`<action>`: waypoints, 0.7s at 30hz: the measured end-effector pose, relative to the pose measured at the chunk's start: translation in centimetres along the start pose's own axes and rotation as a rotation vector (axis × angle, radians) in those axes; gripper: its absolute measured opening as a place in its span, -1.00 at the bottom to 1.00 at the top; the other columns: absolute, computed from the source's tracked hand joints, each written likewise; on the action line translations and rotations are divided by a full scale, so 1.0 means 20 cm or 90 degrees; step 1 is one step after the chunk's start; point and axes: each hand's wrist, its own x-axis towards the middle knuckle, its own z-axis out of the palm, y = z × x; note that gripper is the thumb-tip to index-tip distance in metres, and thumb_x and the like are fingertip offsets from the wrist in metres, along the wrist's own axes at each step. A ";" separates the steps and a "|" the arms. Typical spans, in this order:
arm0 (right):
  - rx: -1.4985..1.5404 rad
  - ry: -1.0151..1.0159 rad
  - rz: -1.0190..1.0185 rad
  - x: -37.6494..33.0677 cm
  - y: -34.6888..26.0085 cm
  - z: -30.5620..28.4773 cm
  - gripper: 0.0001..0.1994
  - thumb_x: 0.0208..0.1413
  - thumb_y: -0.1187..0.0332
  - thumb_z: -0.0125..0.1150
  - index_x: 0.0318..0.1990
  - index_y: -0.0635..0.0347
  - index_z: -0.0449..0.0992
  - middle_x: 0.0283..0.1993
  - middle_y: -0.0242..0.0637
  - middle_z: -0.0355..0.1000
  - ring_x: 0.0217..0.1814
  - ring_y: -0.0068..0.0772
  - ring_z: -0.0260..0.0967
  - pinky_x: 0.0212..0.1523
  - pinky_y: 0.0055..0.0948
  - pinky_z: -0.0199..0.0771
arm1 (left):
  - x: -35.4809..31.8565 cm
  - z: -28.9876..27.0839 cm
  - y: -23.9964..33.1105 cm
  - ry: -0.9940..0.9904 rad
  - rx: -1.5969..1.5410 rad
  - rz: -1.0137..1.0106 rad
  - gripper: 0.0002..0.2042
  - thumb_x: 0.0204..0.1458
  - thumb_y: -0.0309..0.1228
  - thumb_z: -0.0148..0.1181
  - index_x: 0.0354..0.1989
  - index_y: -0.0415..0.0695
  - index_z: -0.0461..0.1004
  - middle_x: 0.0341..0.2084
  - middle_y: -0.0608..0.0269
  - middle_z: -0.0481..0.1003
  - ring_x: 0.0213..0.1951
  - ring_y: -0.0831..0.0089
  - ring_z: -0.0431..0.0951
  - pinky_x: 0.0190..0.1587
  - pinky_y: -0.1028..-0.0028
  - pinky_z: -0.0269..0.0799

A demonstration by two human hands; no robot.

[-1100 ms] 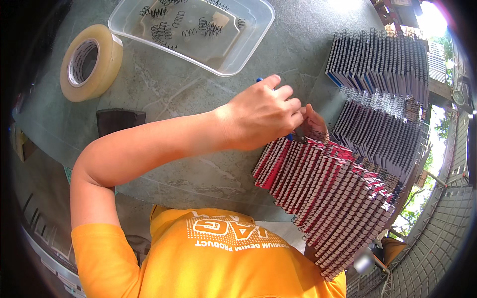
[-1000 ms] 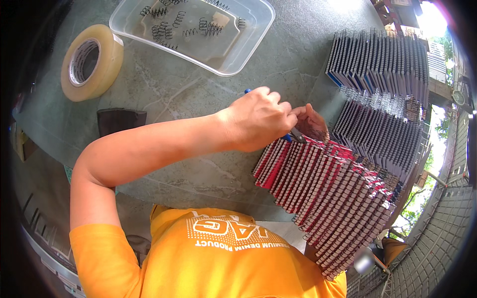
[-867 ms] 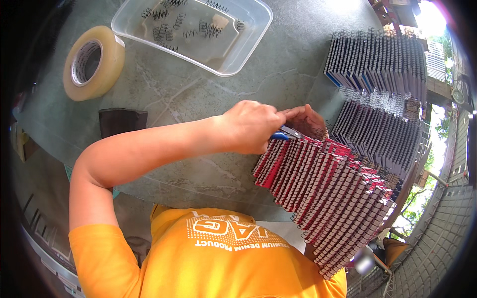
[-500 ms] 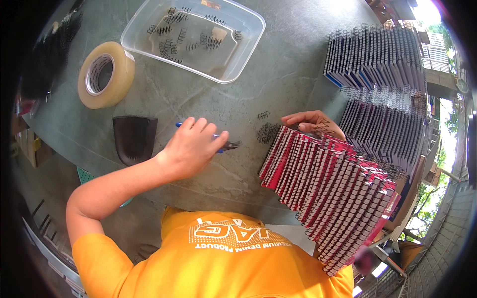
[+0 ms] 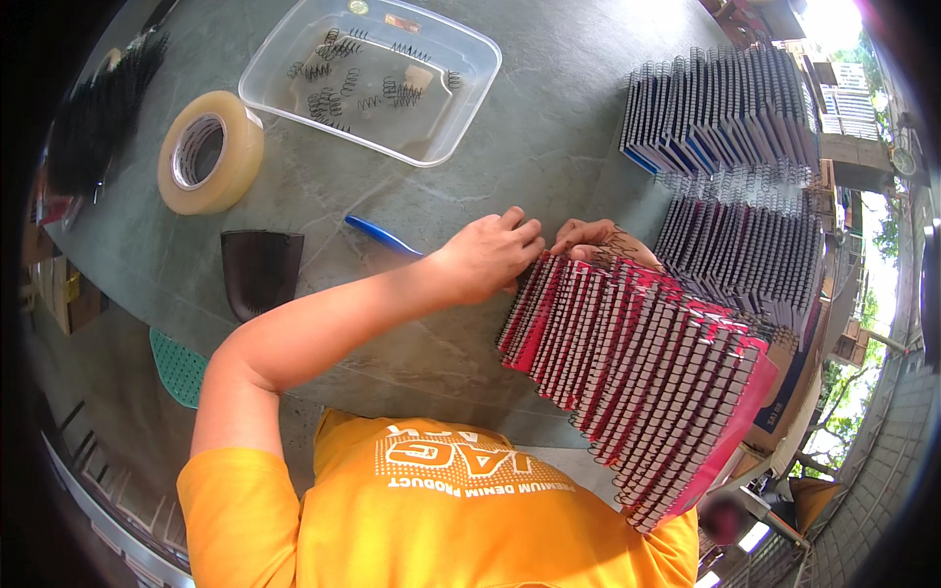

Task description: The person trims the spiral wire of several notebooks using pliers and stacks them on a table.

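A long row of red spiral notebooks [image 5: 637, 363] with dark wire coils lies across my right forearm side. My left hand [image 5: 493, 257] is at the row's far left corner, its fingers curled; what they pinch is hidden. Close beside it, my right hand [image 5: 598, 240] is at the far end of the same row, fingertips bent together near the coil ends. A loose dark coil passes in front of that hand. On the table lies a blue-handled tool [image 5: 380, 233], partly covered by my left wrist.
A clear plastic box [image 5: 431, 137] with several short coil pieces stands at the back. To the left are a roll of tape [image 5: 240, 157] and a dark curved piece [image 5: 260, 274]. Two stacks of spiral notebooks [image 5: 720, 108] stand at the far right, and a bundle of black coils [image 5: 108, 118] far left.
My left hand has let go of the blue-handled tool and moved right to the red notebooks. The fingers of my right hand have bent inward. The whole view has shifted slightly.
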 end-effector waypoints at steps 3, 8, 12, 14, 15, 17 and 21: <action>0.129 -0.071 -0.075 0.01 0.06 -0.06 -0.67 0.14 0.23 0.15 -0.10 0.35 0.43 -0.26 -0.32 0.45 -0.25 -0.64 0.42 -0.23 -0.67 0.46 | -0.06 0.04 -0.03 0.123 -0.035 0.043 -0.58 -0.18 -0.39 0.26 -0.06 -0.11 0.40 -0.12 0.20 0.35 -0.08 0.24 0.33 -0.06 0.38 0.39; 0.379 0.051 -0.084 -0.01 0.17 -0.06 -0.73 0.19 0.27 0.08 -0.12 0.32 0.39 -0.21 -0.27 0.40 -0.16 -0.55 0.35 -0.16 -0.58 0.44 | -0.19 -0.01 -0.07 0.106 -0.039 -0.017 -0.75 -0.16 -0.53 0.16 -0.23 -0.18 0.42 -0.15 0.16 0.36 -0.06 0.22 0.33 -0.12 0.36 0.44; 0.178 0.108 -0.095 -0.18 0.32 -0.22 -0.77 0.16 0.46 0.07 -0.04 0.29 0.38 -0.13 -0.23 0.41 -0.26 -0.61 0.41 -0.22 -0.61 0.47 | -0.23 -0.20 -0.01 0.170 -0.006 -0.019 -0.74 -0.16 -0.56 0.13 -0.21 -0.20 0.42 -0.15 0.10 0.34 -0.01 0.15 0.32 -0.10 0.32 0.45; 0.175 0.149 -0.096 -0.26 0.36 -0.24 -0.77 0.16 0.47 0.08 -0.04 0.29 0.38 -0.13 -0.23 0.41 -0.25 -0.60 0.41 -0.21 -0.61 0.47 | -0.23 -0.45 -0.02 0.293 0.033 -0.022 -0.67 -0.15 -0.59 0.16 -0.13 -0.19 0.42 -0.10 0.07 0.32 0.01 0.09 0.31 -0.04 0.25 0.43; 0.174 0.162 -0.101 -0.27 0.38 -0.24 -0.77 0.15 0.47 0.08 -0.04 0.30 0.38 -0.12 -0.23 0.41 -0.24 -0.60 0.41 -0.21 -0.60 0.47 | -0.24 -0.52 -0.07 0.359 0.027 -0.069 -0.64 -0.15 -0.59 0.18 -0.09 -0.18 0.43 -0.08 0.06 0.31 0.02 0.09 0.31 -0.01 0.24 0.40; 0.167 0.168 -0.110 -0.25 0.38 -0.21 -0.76 0.15 0.47 0.09 -0.04 0.30 0.38 -0.12 -0.22 0.40 -0.23 -0.60 0.40 -0.21 -0.60 0.46 | -0.26 -0.59 -0.19 0.403 0.085 -0.160 -0.63 -0.17 -0.55 0.22 -0.09 -0.17 0.44 -0.07 0.07 0.32 -0.01 0.12 0.32 0.01 0.25 0.36; 0.140 0.167 -0.124 -0.24 0.34 -0.16 -0.75 0.13 0.48 0.10 -0.03 0.30 0.38 -0.10 -0.22 0.39 -0.22 -0.59 0.40 -0.20 -0.60 0.46 | -0.20 -0.60 -0.17 0.363 0.203 -0.200 -0.65 -0.20 -0.47 0.24 -0.14 -0.15 0.46 -0.10 0.08 0.34 -0.07 0.18 0.34 -0.06 0.31 0.37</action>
